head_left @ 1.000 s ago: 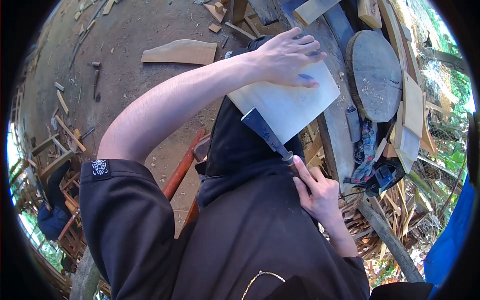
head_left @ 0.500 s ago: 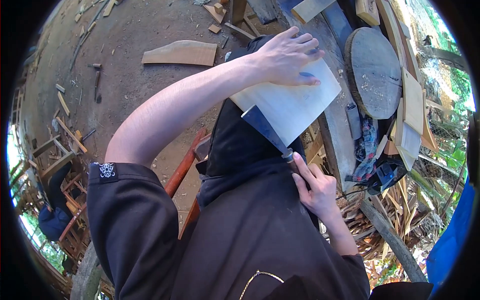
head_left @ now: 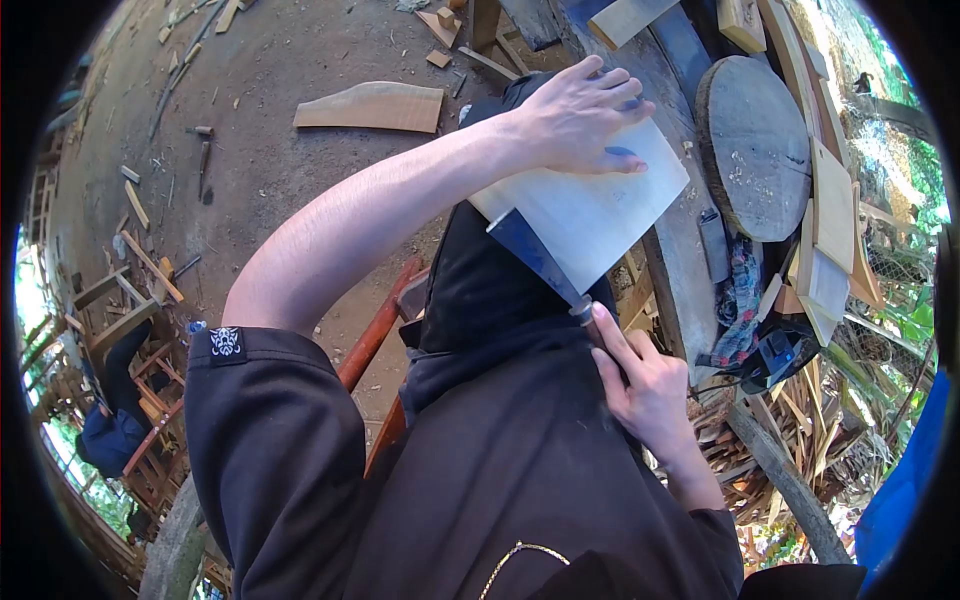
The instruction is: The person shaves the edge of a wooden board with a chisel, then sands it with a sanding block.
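A pale wooden board (head_left: 585, 215) lies across my black-clad thigh. My left hand (head_left: 580, 115) grips its far end, thumb on the upper face and spread fingers bent over the edge; the fingertips are partly hidden. In my right hand (head_left: 645, 390), close to my belly, is a wide-bladed chisel (head_left: 538, 258). That hand's fingers wrap round the handle, mostly covering it, with the index finger stretched along toward the metal collar. The chisel's dark blade slants up to the left along the board's near edge; contact between blade and wood cannot be made out.
A curved wooden piece (head_left: 370, 107) and a hammer (head_left: 204, 160) lie on the dirt floor. To the right are a round wood slab (head_left: 755, 150), a workbench plank (head_left: 685, 275) and stacked offcuts (head_left: 835, 215). A reddish wooden bar (head_left: 380, 325) is beside my left leg.
The whole view has shifted slightly to the right. Both hands, the board and the chisel keep nearly the same places relative to each other.
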The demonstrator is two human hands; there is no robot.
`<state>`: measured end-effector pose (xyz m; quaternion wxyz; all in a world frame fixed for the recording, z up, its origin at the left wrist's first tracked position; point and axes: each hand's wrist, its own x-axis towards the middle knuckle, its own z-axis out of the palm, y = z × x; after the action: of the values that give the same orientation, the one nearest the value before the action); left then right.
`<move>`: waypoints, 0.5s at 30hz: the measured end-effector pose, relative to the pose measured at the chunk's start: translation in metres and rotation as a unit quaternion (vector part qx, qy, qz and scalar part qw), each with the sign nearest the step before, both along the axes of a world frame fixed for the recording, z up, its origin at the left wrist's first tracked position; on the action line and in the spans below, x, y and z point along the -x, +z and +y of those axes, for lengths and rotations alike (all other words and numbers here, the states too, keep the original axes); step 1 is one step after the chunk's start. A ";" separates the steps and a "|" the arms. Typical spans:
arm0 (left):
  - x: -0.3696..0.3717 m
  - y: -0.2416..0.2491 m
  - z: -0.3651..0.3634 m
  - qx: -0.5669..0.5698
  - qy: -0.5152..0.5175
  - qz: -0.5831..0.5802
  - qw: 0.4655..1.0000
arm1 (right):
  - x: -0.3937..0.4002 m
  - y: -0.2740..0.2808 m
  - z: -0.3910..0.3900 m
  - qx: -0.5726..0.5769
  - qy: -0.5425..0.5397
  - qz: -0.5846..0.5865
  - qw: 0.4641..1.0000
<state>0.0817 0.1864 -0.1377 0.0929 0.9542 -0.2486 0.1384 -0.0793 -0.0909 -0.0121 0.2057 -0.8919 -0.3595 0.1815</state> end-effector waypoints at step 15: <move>0.002 0.001 -0.002 0.004 0.003 -0.019 1.000 | -0.005 0.003 0.012 0.015 0.007 0.006 1.000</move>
<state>0.0796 0.1848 -0.1371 0.0916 0.9518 -0.2469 0.1574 -0.0744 -0.0789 -0.0087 0.1931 -0.8913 -0.3617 0.1938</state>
